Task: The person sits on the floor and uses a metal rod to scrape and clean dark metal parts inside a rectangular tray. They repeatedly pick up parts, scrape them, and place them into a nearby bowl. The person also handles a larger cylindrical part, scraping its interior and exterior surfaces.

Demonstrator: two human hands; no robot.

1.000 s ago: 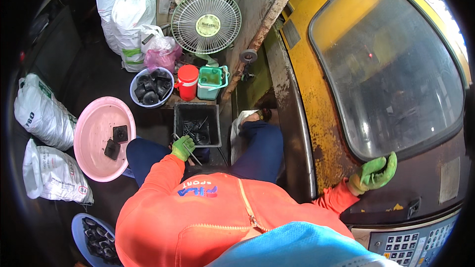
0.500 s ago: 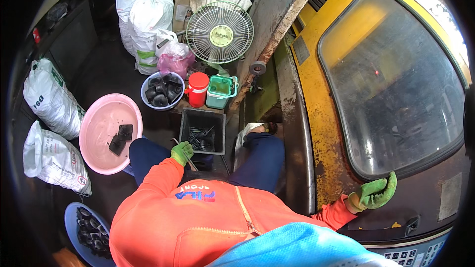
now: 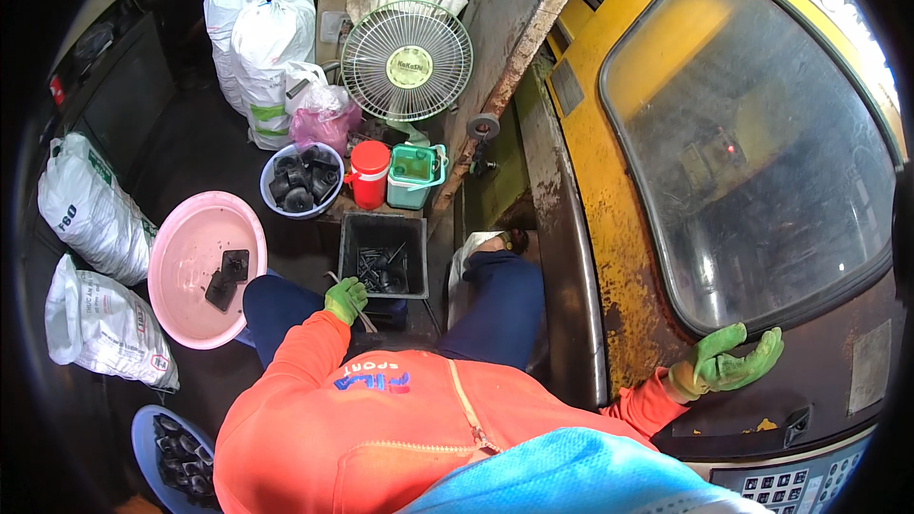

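My left hand [image 3: 345,300] wears a green glove and is closed over my left thigh. A thin pale stick-like thing [image 3: 367,323] pokes out on both sides of its fingers; I cannot make out its kind. Just beyond that hand stands a black square bin [image 3: 426,252] with dark rod-shaped pieces and a round black part [image 3: 391,280] inside. My right hand [image 3: 735,362], also in a green glove, is out to the right with fingers stretched and thumb apart. It holds nothing and is beside the lower edge of the window [image 3: 762,162] in the yellow and brown machine door [image 3: 633,324].
A pink basin [image 3: 167,266] with two dark square parts stands at left. Blue basins [image 3: 269,200] hold black parts. A red jug [image 3: 369,176], green cooler [image 3: 413,174], fan [image 3: 407,67] and white sacks [image 3: 271,48] are farther off. A button panel [image 3: 795,485] is at lower right.
My right hand has turned and its fingers now stretch farther right, the thumb apart. My left hand keeps its grip on the pale thing. The whole view has shifted slightly.
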